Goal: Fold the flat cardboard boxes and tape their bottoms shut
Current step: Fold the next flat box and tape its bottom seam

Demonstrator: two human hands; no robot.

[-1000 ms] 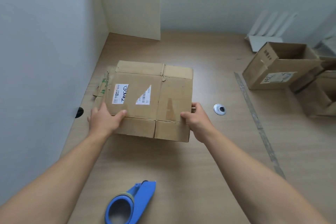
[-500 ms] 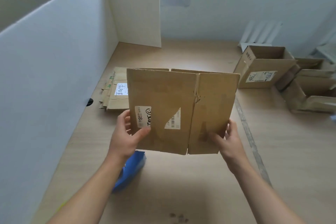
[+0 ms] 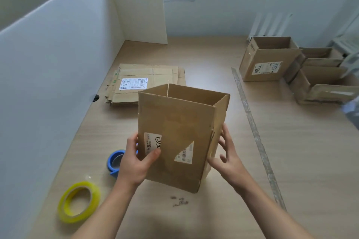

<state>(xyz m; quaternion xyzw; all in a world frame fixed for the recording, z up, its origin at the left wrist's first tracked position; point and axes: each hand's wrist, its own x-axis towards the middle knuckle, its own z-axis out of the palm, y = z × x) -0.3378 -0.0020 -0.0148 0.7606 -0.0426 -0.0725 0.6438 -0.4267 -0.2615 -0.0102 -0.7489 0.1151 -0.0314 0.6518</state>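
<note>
Cardboard box (image 3: 180, 134): standing open as a square tube, held upright above the table (image 3: 194, 219) near its front middle; top end open, two white labels on the near face.

Left hand (image 3: 136, 163): grips the box's lower left edge, thumb laid across the near face on a label, fingers wrapped behind the side panel; forearm rises from the lower left.

Right hand (image 3: 227, 153): spread and fairly straight-fingered against the right side panel, thumb at the lower near corner, palm towards the cardboard, not curled round it; forearm comes in from the lower right.

Flat boxes (image 3: 147, 83): stacked on the table beyond the held box, beside the white partition (image 3: 58, 54).

Blue tape dispenser (image 3: 114, 161): on the table just left of the left hand, partly hidden by it.

Yellow tape roll (image 3: 79, 201): lying flat at the front left.

Assembled boxes (image 3: 268, 58): grouped at the far right, tops open.
</note>
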